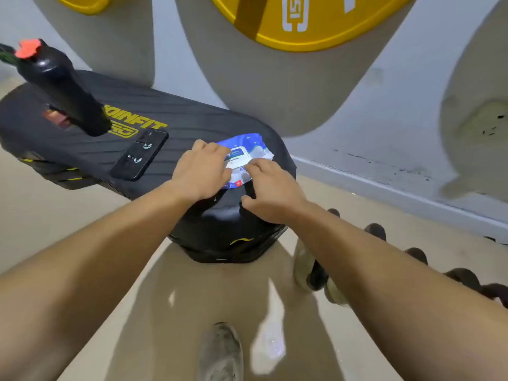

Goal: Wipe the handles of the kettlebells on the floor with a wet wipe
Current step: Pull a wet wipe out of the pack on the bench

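Observation:
A blue and white wet wipe pack (248,149) lies on the near end of a black padded bench (192,119). My left hand (202,173) rests flat on the pack's left side and holds it down. My right hand (270,191) has its fingertips on the white label at the pack's middle; no wipe shows outside the pack. Dark rounded kettlebell handles (417,254) stand in a row on the floor to the right, partly hidden behind my right forearm.
A black phone (140,154) lies on the bench, and a black bottle (59,86) with an orange cap stands at its left. Yellow weight plates (305,26) hang on the wall above. My shoe (220,353) is on the beige floor below.

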The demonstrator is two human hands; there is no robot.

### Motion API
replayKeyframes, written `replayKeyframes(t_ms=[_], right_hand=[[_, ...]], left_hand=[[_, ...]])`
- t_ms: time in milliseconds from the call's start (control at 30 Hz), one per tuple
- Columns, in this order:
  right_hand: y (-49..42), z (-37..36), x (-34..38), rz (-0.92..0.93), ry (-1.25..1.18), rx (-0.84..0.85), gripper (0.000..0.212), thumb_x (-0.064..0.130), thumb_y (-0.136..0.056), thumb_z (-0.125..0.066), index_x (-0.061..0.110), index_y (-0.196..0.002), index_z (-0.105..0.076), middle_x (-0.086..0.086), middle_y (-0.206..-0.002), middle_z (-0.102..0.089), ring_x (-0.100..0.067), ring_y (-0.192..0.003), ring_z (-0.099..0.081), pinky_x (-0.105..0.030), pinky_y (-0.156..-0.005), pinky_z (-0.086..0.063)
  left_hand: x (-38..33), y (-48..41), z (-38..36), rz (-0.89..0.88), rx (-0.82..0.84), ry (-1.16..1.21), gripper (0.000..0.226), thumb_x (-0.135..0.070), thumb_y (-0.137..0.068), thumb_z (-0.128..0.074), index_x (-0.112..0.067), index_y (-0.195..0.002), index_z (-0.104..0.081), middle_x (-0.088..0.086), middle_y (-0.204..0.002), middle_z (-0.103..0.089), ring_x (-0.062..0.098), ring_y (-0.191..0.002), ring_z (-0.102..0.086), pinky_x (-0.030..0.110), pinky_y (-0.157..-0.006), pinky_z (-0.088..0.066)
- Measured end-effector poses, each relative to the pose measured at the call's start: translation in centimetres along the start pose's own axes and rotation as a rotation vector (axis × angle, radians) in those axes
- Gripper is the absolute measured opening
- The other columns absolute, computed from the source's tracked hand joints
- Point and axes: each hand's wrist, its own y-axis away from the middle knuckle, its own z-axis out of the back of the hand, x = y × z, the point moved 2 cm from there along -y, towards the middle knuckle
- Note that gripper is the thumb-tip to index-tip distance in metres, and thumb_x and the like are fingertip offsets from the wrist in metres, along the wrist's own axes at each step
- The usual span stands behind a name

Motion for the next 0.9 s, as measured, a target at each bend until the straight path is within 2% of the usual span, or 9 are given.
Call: replayKeyframes(t_ms=[100,233,333,400,467,600,700,800,900], right_hand=[[-1.3,-2.2,-0.9,-0.020,-0.038,-0.023,0.061,0.034,-0.093,-0.065,0.008,-0.146,-0.050,-0.007,-0.147,-0.052,-0.027,-0.134,-0.048,-0.039,-0.107,-0.043],[-1.4,-4.9,-2.6,0.004,-0.071,-0.165,0.049,0.033,-0.085,-0.066,0.005,-0.126,-0.068,-0.009,-0.120,-0.071,-0.030,-0.106,-0.067,-0.040,-0.084,-0.056],[-1.4,-5.7,-2.9,-0.014,-0.100,-0.229,0.046,0.034,-0.084,-0.061,0.014,-0.125,-0.069,0.000,-0.119,-0.069,-0.026,-0.107,-0.064,-0.035,-0.089,-0.048],[-1.3,-6.2,-3.0,-0.036,-0.122,-0.249,0.045,0.035,-0.084,-0.060,0.019,-0.125,-0.068,0.005,-0.123,-0.066,-0.024,-0.110,-0.062,-0.034,-0.094,-0.041],[-1.2,-6.5,-3.1,-0.052,-0.137,-0.280,0.046,0.037,-0.084,-0.060,0.021,-0.127,-0.069,0.007,-0.126,-0.065,-0.023,-0.113,-0.061,-0.032,-0.096,-0.036],[-1.4,-6.5,-2.9,-0.052,-0.130,-0.281,0.046,0.040,-0.084,-0.059,0.024,-0.126,-0.069,0.009,-0.125,-0.065,-0.020,-0.116,-0.061,-0.031,-0.094,-0.032],[-2.0,-5.7,-2.7,-0.055,-0.070,-0.246,0.039,0.041,-0.087,-0.057,0.024,-0.119,-0.070,0.006,-0.112,-0.066,-0.020,-0.105,-0.061,-0.038,-0.090,-0.041],[-2.7,-4.9,-1.9,-0.045,0.114,-0.229,0.027,0.036,-0.088,-0.053,0.022,-0.102,-0.072,0.003,-0.097,-0.066,-0.023,-0.090,-0.062,-0.038,-0.079,-0.043],[-4.4,-3.9,-1.2,-0.072,0.191,-0.274,0.017,0.026,-0.084,-0.058,0.020,-0.093,-0.071,-0.002,-0.085,-0.071,-0.030,-0.073,-0.066,-0.037,-0.072,-0.039]], left_hand=[[0.2,-1.4,-1.7,0.049,0.012,0.049,0.059,-0.047,-0.092,-0.058,-0.017,-0.142,-0.045,0.006,-0.140,-0.051,0.029,-0.125,-0.041,0.044,-0.092,-0.044],[0.7,-2.5,-4.0,0.111,-0.044,0.065,0.054,-0.051,-0.094,-0.054,-0.023,-0.140,-0.048,0.002,-0.139,-0.051,0.026,-0.125,-0.042,0.042,-0.090,-0.047],[1.1,-2.2,-4.9,0.086,-0.153,0.109,0.047,-0.051,-0.098,-0.048,-0.025,-0.136,-0.055,-0.001,-0.132,-0.060,0.024,-0.122,-0.046,0.040,-0.087,-0.046],[1.5,-2.0,-4.7,0.172,-0.257,0.240,0.038,-0.049,-0.100,-0.043,-0.028,-0.126,-0.062,0.000,-0.113,-0.067,0.025,-0.113,-0.052,0.037,-0.079,-0.042],[1.5,-2.5,-4.2,0.272,-0.302,0.316,0.034,-0.045,-0.102,-0.041,-0.026,-0.122,-0.060,0.007,-0.101,-0.067,0.029,-0.104,-0.056,0.037,-0.076,-0.039],[2.1,-3.8,-3.4,0.402,-0.472,0.469,0.016,-0.018,-0.100,-0.041,-0.018,-0.114,-0.048,0.006,-0.115,-0.057,0.034,-0.093,-0.054,0.038,-0.072,-0.034],[2.4,-3.5,-5.0,0.318,-0.476,0.415,0.019,-0.002,-0.090,-0.045,-0.016,-0.099,-0.055,0.006,-0.118,-0.050,0.031,-0.097,-0.051,0.039,-0.069,-0.039],[2.4,-2.5,-7.6,0.226,-0.426,0.392,0.017,-0.017,-0.092,-0.051,-0.012,-0.103,-0.063,0.011,-0.123,-0.055,0.031,-0.113,-0.048,0.041,-0.085,-0.044],[2.5,-2.0,-8.1,0.205,-0.389,0.492,0.038,-0.036,-0.085,-0.047,-0.012,-0.111,-0.063,0.010,-0.121,-0.059,0.028,-0.114,-0.049,0.032,-0.092,-0.037]])
